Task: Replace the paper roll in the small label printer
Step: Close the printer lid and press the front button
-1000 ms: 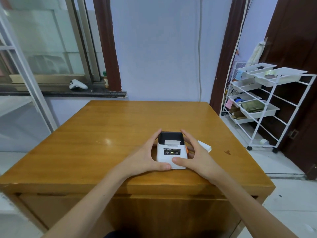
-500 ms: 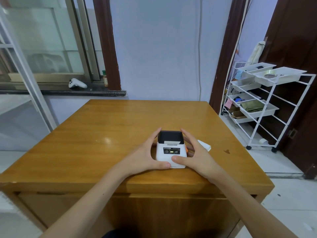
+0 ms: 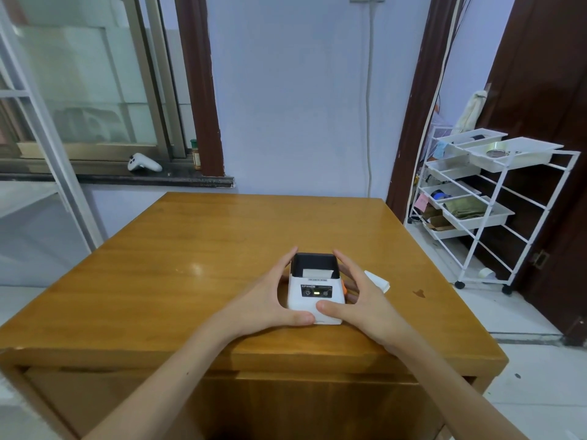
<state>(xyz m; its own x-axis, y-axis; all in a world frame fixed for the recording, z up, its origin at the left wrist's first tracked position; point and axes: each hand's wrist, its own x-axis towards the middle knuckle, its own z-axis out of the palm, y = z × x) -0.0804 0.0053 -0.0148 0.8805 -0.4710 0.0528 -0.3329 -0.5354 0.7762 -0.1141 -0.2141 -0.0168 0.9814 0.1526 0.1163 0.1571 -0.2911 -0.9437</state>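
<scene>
A small white label printer (image 3: 315, 289) with a black top and a lit green indicator stands on the wooden table (image 3: 190, 249) near its front edge. A strip of white paper shows at its top slot. My left hand (image 3: 270, 300) cups its left side, thumb on the lower front. My right hand (image 3: 362, 296) cups the right side, thumb on the front, next to an orange tab. A white paper piece (image 3: 378, 281) lies on the table just right of my right hand, partly hidden by it.
A white wire trolley (image 3: 482, 214) with trays stands on the floor to the right of the table. A white game controller (image 3: 143, 163) and a small bottle (image 3: 196, 154) sit on the window ledge behind. A dark stain (image 3: 419, 293) marks the table's right side.
Both hands stay around the printer in the same grip. The head camera has shifted slightly; nothing on the table moved.
</scene>
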